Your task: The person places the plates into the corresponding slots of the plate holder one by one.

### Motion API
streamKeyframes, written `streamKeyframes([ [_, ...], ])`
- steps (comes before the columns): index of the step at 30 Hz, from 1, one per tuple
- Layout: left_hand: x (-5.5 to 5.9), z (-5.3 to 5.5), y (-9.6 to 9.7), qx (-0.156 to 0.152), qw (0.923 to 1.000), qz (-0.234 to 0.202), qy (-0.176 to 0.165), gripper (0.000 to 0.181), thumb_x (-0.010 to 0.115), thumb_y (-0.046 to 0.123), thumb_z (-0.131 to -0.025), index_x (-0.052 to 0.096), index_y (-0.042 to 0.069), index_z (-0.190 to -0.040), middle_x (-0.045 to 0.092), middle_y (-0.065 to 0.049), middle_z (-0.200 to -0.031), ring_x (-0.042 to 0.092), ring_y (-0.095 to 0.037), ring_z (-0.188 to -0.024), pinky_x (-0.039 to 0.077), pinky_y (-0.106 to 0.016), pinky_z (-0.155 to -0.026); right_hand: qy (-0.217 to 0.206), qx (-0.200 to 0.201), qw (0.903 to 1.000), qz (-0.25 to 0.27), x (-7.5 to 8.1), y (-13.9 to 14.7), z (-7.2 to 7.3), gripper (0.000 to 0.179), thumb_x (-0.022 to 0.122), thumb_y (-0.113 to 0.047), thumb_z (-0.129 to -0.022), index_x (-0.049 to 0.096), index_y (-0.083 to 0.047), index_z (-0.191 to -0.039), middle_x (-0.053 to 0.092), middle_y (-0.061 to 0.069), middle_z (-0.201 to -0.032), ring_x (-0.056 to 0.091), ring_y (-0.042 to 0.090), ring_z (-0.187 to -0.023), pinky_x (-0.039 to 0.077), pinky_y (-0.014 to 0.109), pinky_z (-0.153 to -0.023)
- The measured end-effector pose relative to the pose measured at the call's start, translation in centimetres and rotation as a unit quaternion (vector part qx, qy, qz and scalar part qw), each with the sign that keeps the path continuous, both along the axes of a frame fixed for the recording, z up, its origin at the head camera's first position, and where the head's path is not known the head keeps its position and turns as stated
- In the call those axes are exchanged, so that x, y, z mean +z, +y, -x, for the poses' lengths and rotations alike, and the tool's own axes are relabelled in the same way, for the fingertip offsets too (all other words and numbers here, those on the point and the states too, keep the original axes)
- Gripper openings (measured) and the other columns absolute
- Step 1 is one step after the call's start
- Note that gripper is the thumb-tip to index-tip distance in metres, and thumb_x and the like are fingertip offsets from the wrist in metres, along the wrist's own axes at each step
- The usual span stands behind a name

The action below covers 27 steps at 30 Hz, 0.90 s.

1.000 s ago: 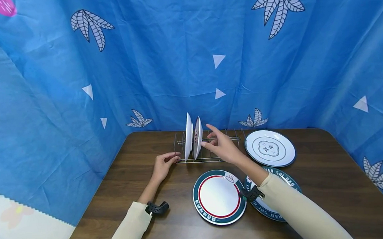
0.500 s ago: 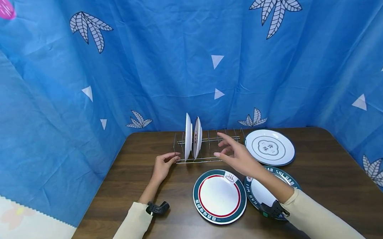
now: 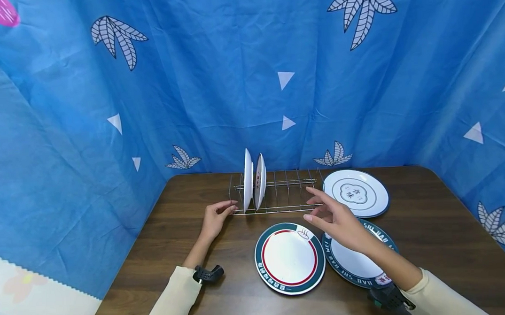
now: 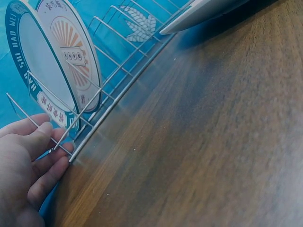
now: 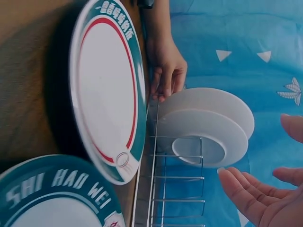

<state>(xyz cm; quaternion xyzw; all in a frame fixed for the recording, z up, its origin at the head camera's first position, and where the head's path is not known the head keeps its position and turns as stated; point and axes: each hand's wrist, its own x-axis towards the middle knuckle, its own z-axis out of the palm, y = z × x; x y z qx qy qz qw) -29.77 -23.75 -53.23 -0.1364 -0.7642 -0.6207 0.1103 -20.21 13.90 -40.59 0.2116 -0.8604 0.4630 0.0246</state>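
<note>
A wire dish rack [image 3: 288, 207] stands at the back of the table. My left hand [image 3: 215, 219] pinches its left end wire between thumb and fingers, as the left wrist view shows. Two plates stand on edge in the rack's left part: a leftmost plate [image 3: 248, 181] with a green lettered rim [image 4: 18, 52], and beside it a plate [image 3: 259, 181] with an orange sunburst [image 4: 66, 35]. My right hand [image 3: 342, 223] holds nothing; its fingers are apart, loosely bent, right of the rack's front and over the lying plates.
A green-rimmed plate with a red ring [image 3: 288, 259] lies in front of the rack. Right of it lies another green-rimmed plate [image 3: 354, 263], partly under my right hand in view. A white dark-edged plate [image 3: 374, 194] lies behind that. A blue curtain [image 3: 215, 84] hangs behind the table.
My right hand has moved away from the standing plates, to the right and toward me. The left hand stays on the rack, and the plates have not moved.
</note>
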Motion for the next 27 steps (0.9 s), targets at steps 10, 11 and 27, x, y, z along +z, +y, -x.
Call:
streamKeyframes([
  [10, 0.3, -0.1, 0.2, -0.006, 0.9997, -0.021, -0.011, 0.018, 0.066, -0.004, -0.095, 0.072, -0.011, -0.111, 0.072, -0.028, -0.106, 0.075, -0.031, -0.094, 0.062, -0.035, -0.083, -0.005, -0.041, 0.9988, -0.024, -0.6, 2.5, -2.3, 0.069, 0.072, -0.036, -0.096, 0.04, -0.02, -0.155, 0.061, 0.008, -0.131, 0.065, 0.017, -0.103, 0.06, 0.036, -0.083],
  [11, 0.3, 0.0, 0.2, -0.006, 0.9997, -0.02, -0.012, 0.019, 0.066, -0.003, -0.095, 0.072, -0.011, -0.111, 0.072, -0.028, -0.106, 0.074, -0.033, -0.094, 0.062, -0.037, -0.083, -0.004, -0.045, 0.9986, -0.027, -0.7, 2.7, -2.5, 0.069, 0.072, -0.036, -0.096, 0.04, -0.019, -0.155, 0.061, 0.008, -0.131, 0.065, 0.017, -0.103, 0.06, 0.036, -0.084],
  [27, 0.1, 0.1, 0.2, -0.003, 0.9996, -0.019, -0.019, 0.017, 0.066, -0.005, -0.095, 0.073, -0.011, -0.11, 0.073, -0.027, -0.102, 0.075, -0.025, -0.091, 0.062, -0.03, -0.081, 0.002, -0.092, 0.9935, -0.066, -2.0, 7.3, -4.9, 0.047, 0.075, -0.029, -0.094, 0.063, -0.014, -0.137, 0.066, 0.008, -0.129, 0.065, 0.029, -0.106, 0.058, 0.02, -0.077],
])
